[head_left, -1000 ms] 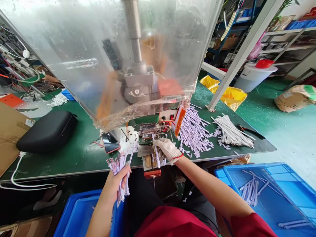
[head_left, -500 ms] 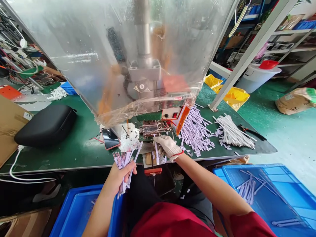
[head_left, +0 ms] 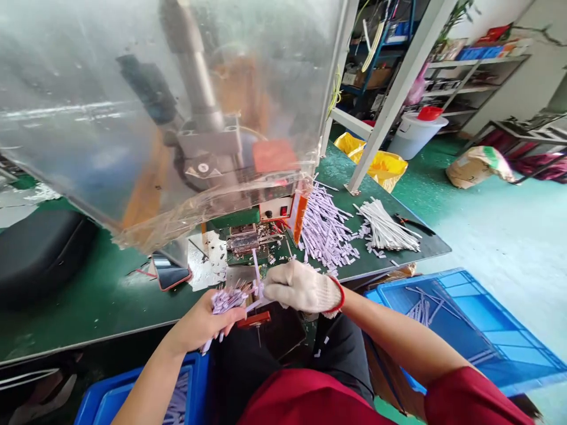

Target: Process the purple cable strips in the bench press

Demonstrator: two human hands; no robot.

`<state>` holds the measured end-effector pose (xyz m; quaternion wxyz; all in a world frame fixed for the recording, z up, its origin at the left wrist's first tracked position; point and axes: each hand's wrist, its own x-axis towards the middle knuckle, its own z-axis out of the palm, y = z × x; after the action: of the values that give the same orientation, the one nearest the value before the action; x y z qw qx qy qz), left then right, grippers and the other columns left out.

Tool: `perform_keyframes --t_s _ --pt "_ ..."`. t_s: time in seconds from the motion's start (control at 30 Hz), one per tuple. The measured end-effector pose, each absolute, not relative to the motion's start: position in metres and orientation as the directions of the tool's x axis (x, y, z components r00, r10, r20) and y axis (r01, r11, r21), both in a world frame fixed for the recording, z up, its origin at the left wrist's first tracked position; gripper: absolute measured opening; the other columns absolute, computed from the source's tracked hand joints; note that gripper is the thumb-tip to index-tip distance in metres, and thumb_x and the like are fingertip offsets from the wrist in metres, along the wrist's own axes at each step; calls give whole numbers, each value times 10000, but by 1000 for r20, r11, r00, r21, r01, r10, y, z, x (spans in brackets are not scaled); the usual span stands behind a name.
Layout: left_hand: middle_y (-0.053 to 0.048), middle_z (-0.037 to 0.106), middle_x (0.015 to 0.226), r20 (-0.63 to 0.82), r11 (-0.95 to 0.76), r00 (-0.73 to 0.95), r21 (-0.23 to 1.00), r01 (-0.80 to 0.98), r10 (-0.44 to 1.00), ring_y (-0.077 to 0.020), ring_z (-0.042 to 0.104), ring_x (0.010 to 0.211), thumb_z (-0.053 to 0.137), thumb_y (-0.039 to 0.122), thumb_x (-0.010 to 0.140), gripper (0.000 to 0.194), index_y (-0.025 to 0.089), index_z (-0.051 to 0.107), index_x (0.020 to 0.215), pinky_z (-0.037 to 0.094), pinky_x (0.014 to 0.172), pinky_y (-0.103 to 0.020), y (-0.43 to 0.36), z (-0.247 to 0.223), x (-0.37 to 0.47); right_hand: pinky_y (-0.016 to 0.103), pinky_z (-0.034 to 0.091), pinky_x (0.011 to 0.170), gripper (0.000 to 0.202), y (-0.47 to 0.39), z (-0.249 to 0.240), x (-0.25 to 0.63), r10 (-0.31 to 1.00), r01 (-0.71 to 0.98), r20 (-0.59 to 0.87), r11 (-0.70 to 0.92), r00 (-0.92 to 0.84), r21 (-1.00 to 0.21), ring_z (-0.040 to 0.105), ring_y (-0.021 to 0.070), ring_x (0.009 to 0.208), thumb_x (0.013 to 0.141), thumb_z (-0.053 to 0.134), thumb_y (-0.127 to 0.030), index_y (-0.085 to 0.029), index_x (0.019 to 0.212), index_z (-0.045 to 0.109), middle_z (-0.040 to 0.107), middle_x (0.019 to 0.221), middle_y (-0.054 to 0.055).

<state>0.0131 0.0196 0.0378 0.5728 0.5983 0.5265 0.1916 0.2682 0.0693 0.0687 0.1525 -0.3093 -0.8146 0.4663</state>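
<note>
My bare left hand (head_left: 199, 321) is closed around a bundle of pale purple strips (head_left: 228, 300) with thin copper-coloured wire ends. My right hand (head_left: 303, 287), in a white knitted glove with a red cuff edge, is closed just right of the bundle. A single purple strip (head_left: 256, 304) runs between its fingertips and my left hand. Another strip (head_left: 256, 264) reaches from the small metal fixture (head_left: 243, 241) down toward the hands; whether it touches the glove I cannot tell. The glove hides the fingertips of my right hand.
A clear guard (head_left: 106, 136) covers the press above the fixture. Purple strips (head_left: 325, 227) are heaped beside white strips (head_left: 385, 224) and pliers (head_left: 414, 225). A phone (head_left: 170, 271) lies left. Blue bins (head_left: 482, 295) flank my legs; a metal post (head_left: 390, 94) rises at right.
The view has turned right. My right hand has left the fixture and come to the bundle, now drawing on one strip there. A strip stays at the fixture.
</note>
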Motion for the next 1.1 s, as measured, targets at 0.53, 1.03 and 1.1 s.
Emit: perform_keyframes --t_s 0.53,1.03,1.1 --pt "34 540 478 -233 233 -50 877 420 971 -156 478 445 764 485 707 305 200 658 679 370 478 -253 27 13 -4 270 454 670 337 152 22 421 997 928 -58 -74 57 -365 672 214 794 943 439 -397 -144 988 657 711 901 125" --pt "81 381 325 -248 231 33 936 265 968 -129 416 338 637 363 808 265 200 586 606 373 478 -258 61 26 47 170 356 414 216 144 23 409 899 182 -388 -354 -204 -917 464 71 484 734 717 -325 -190 846 592 619 732 15" --pt "87 356 313 -251 236 81 958 163 965 -114 393 329 658 364 796 264 188 606 608 380 471 -253 52 35 37 148 329 388 261 117 27 395 871 49 -399 -402 -285 -914 449 54 466 702 766 -305 -194 833 569 610 722 -1"
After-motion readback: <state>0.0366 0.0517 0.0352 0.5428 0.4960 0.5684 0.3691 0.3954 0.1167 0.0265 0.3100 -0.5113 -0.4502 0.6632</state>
